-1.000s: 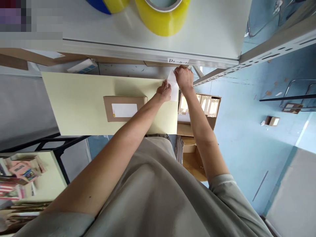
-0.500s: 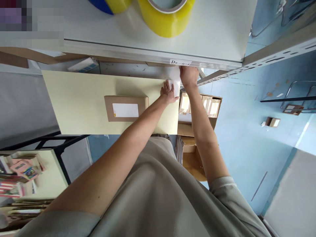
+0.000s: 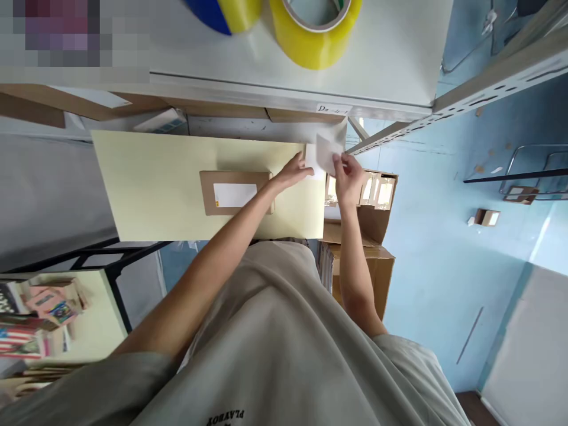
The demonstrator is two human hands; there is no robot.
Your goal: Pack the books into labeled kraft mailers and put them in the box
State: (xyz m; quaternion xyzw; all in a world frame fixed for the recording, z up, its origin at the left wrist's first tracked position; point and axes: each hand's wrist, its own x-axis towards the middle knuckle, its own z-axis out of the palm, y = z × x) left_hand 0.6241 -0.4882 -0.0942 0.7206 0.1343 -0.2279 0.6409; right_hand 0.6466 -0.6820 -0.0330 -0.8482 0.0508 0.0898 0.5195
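Observation:
A white label sheet, partly lifted and slightly translucent, is pinched at its lower right between the thumb and fingers of my right hand. Beside it, a flatter white label lies at the right end of the cream tabletop. My left hand is at that label's left edge, with thumb and forefinger apart; whether it touches the label is hard to see. On the tabletop left of my hands lies a flat brown cardboard box with a blank-looking white label on top.
Above the tabletop runs a grey shelf bearing a yellow tape roll and a blue-and-yellow roll. A perforated metal post rises at right. Open cartons stand right of the table. A side table holds books.
My right hand has come down and toward me from the shelf edge, bringing the label sheet with it. My left hand has shifted left, off the flat label to its edge.

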